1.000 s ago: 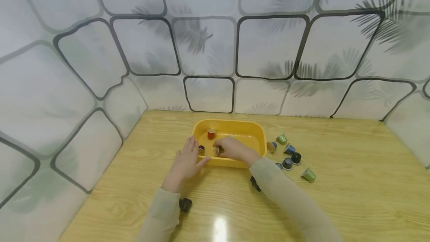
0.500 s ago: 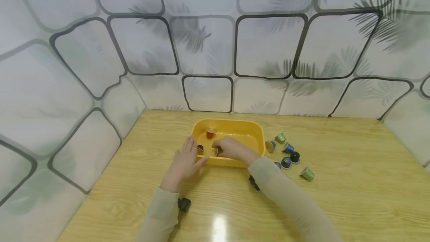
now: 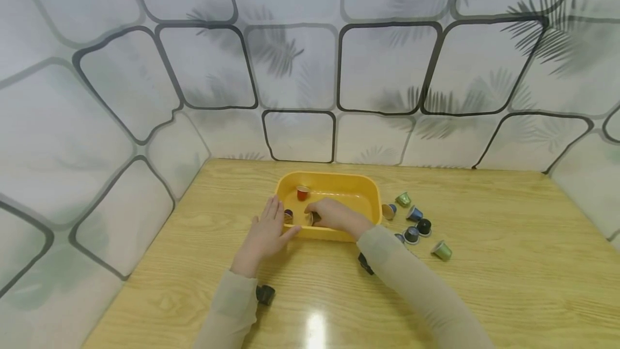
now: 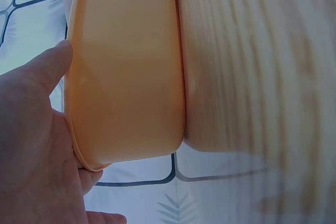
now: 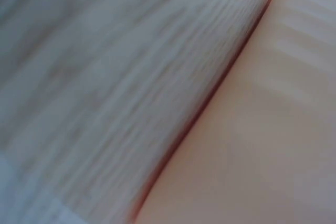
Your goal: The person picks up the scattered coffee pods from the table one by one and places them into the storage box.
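A yellow plastic tray (image 3: pixel 334 234) stands on the wooden table. My left hand (image 3: pixel 261 236) rests on its front left corner with straight fingers; in the left wrist view the thumb touches the rim of the tray (image 4: pixel 126 77). Inside the tray, my right hand (image 3: pixel 336 214) pinches a dark coffee capsule (image 3: pixel 316 218) whose pale lid faces left. A red capsule (image 3: pixel 302 193) lies near the back left of the tray. Beside my left fingertips is a capsule with a dark purple end (image 3: pixel 288 215). The right wrist view shows the tray's outer wall (image 5: pixel 252 150), not the hand.
Right of the tray lie several loose capsules, among them a green one (image 3: pixel 403 199), a blue one (image 3: pixel 414 213), a black one (image 3: pixel 424 227) and another green one (image 3: pixel 442 251). Dark capsules (image 3: pixel 266 294) lie by the left sleeve; black ones (image 3: pixel 365 264) sit beside the right sleeve.
The head view has shifted very slightly. Both hands, the tray and the capsules keep their places relative to one another.
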A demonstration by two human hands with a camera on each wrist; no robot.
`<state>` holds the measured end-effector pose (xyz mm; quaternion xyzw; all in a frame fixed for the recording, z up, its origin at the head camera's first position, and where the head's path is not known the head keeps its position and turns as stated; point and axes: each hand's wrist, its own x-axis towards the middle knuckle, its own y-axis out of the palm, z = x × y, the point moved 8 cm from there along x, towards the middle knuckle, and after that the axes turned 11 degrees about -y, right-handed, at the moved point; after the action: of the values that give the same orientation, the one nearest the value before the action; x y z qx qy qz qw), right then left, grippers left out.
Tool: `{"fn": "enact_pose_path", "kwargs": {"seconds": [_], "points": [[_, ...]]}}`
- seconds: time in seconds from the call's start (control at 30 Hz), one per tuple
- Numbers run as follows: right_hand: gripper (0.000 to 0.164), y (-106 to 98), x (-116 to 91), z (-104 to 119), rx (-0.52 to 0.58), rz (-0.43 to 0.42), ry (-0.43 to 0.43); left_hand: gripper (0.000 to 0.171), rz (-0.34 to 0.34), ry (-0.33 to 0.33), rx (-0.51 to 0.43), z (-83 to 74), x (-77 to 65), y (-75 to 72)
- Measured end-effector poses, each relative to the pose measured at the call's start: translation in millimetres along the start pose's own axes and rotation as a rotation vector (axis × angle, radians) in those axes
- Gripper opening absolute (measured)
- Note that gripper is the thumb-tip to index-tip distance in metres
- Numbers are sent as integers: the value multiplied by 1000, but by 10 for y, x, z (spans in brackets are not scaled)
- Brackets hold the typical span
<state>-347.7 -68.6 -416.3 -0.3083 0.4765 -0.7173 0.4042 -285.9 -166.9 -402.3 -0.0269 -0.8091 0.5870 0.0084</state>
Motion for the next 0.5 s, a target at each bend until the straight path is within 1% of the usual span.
{"fn": "enact_pose_path", "kwargs": {"seconds": [0.5], "points": [[28, -17, -11, 30, -11, -6, -7, 80, -6, 2, 7, -7, 2, 5]]}}
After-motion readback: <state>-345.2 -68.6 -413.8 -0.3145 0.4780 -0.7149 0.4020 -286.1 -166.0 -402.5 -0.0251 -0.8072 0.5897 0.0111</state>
